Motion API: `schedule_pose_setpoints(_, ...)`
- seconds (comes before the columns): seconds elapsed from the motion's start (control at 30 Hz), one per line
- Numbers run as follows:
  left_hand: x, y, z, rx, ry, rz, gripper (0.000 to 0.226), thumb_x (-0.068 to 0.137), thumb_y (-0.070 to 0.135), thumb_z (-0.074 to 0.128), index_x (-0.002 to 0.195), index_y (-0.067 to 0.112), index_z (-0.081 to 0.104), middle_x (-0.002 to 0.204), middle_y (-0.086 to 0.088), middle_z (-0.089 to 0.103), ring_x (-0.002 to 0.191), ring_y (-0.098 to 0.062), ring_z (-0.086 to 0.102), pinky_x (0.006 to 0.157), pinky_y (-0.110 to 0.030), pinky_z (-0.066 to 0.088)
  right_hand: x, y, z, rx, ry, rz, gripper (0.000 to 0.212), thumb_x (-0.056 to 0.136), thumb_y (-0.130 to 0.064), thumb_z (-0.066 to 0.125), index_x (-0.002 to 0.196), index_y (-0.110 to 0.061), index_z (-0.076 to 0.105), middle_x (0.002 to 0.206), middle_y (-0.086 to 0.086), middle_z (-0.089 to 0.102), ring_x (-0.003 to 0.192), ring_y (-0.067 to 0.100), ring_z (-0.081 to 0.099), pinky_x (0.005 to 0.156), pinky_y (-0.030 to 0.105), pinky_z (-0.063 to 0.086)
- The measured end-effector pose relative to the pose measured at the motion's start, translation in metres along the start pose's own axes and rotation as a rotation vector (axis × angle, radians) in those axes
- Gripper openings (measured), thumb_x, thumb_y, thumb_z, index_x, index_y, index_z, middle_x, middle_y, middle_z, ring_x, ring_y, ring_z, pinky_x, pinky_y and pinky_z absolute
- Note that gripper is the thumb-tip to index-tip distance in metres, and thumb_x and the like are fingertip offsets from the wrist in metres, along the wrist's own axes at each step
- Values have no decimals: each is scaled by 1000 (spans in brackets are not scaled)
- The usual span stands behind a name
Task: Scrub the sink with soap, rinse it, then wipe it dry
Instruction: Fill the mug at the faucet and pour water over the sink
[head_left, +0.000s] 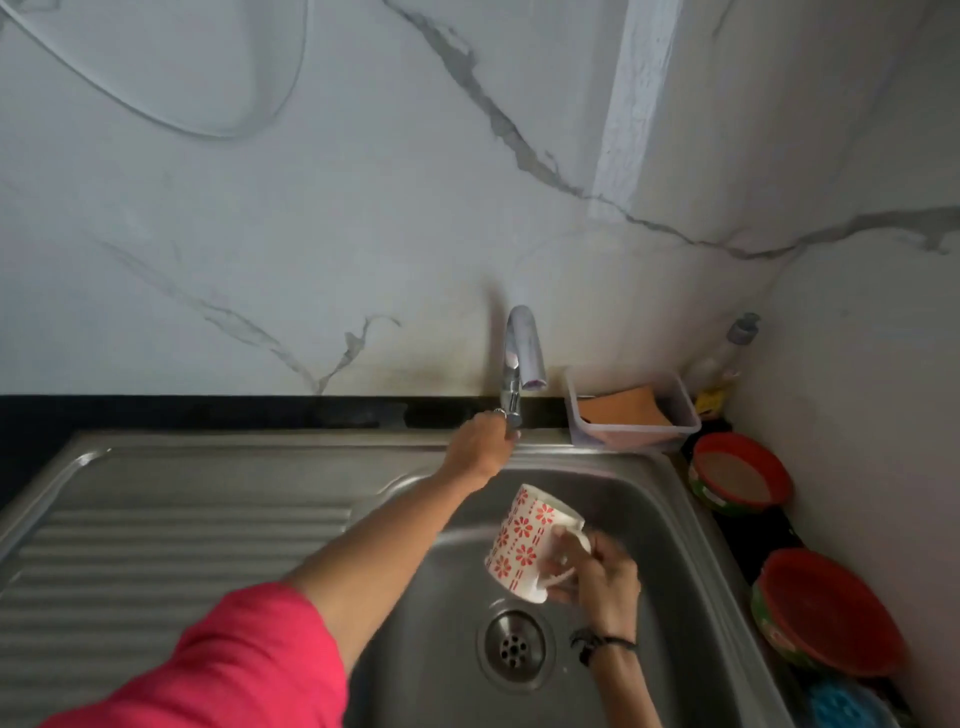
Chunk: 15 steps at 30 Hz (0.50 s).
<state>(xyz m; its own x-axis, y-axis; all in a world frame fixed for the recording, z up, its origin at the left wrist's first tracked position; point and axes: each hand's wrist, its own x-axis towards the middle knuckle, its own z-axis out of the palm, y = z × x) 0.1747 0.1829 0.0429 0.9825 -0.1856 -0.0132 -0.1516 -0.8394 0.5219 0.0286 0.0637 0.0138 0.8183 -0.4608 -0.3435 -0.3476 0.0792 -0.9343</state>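
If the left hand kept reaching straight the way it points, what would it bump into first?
The left hand is already at the tap's base, seemingly touching its lever. Pushing on, it would likely meet the tap itself, then the marble wall; depth is uncertain.

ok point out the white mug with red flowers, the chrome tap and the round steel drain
white mug with red flowers (519, 540), head view, on its patterned side
chrome tap (524, 338), head view, on the spout
round steel drain (514, 647), head view, on its strainer centre

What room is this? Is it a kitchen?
Most likely a home kitchen: a steel sink with a ribbed draining board, a tap on a marble-look wall, and a tub holding a sponge.
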Motion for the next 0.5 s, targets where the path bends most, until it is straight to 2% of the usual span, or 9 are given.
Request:
schedule_pose_setpoints(0.13,45,14,-6,-126,68,-91,34,95,32,51,110,2,57,102,-11,64,92,-25,62,81,-36,52,19,4,21,113,-94,163,26,78,-13,70,53,-12,65,61,15,68,61,25,64,66,41,54)
schedule_pose_setpoints(0.27,69,9,1,-356,-21,-244,30,93,20,55,111,-5,57,102,-14,62,95,-28,61,78,-30,50,30,4,38,120,-158,183,12,78,-12,69,68,-6,71,64,17,69,64,25,64,70,45,55)
schedule_pose_setpoints(0.33,77,0,7,-568,-31,-345,25,93,13,55,109,-6,57,100,-15,58,95,-29,60,78,-32,53,36,6,43,114,-155,149,9,78,-13,69,76,-5,73,64,16,70,64,24,65,68,44,56)
schedule_pose_setpoints(0.43,85,-19,14,-1010,-111,-515,9,92,6,53,94,-1,57,101,-18,57,88,-26,59,76,-32,55,44,10,49,32,-142,0,9,74,-25,71,81,-24,75,66,6,72,68,18,66,65,35,55)
schedule_pose_setpoints(0.5,84,-31,17,-1204,-165,-547,10,91,7,55,97,-1,57,102,-20,58,92,-27,60,74,-32,55,49,12,52,-18,-136,-102,20,61,-42,67,80,-41,72,74,-2,73,76,14,69,72,35,57)
